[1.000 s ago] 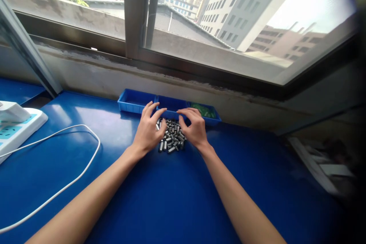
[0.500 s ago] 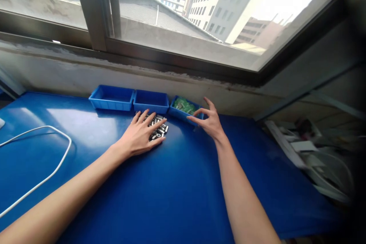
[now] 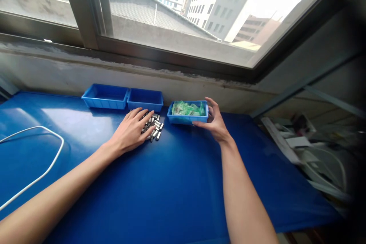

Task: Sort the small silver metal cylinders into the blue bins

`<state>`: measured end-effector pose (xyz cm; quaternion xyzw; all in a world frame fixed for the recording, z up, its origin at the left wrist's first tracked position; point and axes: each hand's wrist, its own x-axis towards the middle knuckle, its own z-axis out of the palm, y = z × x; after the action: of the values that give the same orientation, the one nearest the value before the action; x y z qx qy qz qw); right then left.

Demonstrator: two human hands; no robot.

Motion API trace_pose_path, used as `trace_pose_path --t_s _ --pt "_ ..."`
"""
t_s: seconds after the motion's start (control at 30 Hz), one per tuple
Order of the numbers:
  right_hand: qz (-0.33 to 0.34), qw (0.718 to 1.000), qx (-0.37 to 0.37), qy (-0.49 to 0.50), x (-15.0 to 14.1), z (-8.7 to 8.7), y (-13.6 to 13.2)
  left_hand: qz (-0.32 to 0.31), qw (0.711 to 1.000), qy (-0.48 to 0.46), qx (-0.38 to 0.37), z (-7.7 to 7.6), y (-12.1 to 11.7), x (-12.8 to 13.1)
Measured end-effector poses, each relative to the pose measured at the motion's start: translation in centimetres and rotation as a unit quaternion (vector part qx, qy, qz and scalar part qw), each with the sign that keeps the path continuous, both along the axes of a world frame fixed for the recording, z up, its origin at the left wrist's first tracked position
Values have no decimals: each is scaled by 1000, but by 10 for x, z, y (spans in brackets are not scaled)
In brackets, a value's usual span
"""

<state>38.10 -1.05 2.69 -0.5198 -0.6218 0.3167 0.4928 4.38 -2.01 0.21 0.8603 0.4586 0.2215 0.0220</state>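
Observation:
My left hand (image 3: 130, 131) lies with fingers spread over a pile of small black-and-silver metal parts (image 3: 156, 127); some of the pile is hidden beneath it. At the right, my right hand (image 3: 215, 122) grips the right end of a blue plastic bin (image 3: 187, 119), thumb at the front and fingers behind. Inside that bin are green pieces that look like circuit boards (image 3: 188, 109), some with silver parts on them. The bin seems slightly lifted or tilted toward me.
Two more blue bins, one at the far left (image 3: 105, 103) and one in the middle (image 3: 145, 105), stand against the wall below the window. A white cable (image 3: 54, 167) curves over the blue table (image 3: 160, 198). Assorted items (image 3: 303, 143) sit beyond its right edge.
My right hand has closed on the end of the green-filled bin, which has turned straighter and come away from the middle bin. My left hand has slid slightly left, exposing more metal parts.

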Motion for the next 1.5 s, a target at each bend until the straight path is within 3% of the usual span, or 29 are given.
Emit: trace_pose_path --t_s 0.13,0.3,0.43,0.57,0.7,0.83,1.0,1.2,1.37,1.5 --pt "41 999 3 -13 -12 25 -12 23 1000 3 -3 0 -11 -11" --pt "140 988 7 -71 -56 62 -16 42 999 -11 -29 -4 -18 -20" --pt "218 959 61 -169 -98 89 -12 51 996 -71 -28 -6 -16 -22" --pt "260 927 134 -234 -130 102 -5 60 992 -108 -1 -4 -16 -23" --pt "254 916 163 -265 -139 107 -2 70 994 -79 -2 -4 -17 -24" --pt "178 929 164 -280 -124 110 -4 59 998 -25 2 -1 -19 -21" --pt "76 955 136 -252 -89 97 0 30 999 5 35 13 -19 -13" --pt "-107 978 138 -113 -51 49 16 -47 997 49 40 22 -15 3" --pt "-115 987 63 96 -30 2 32 -74 995 47 38 20 -15 13" --pt "-110 979 4 171 -27 -19 41 -82 995 36 44 19 -14 14"
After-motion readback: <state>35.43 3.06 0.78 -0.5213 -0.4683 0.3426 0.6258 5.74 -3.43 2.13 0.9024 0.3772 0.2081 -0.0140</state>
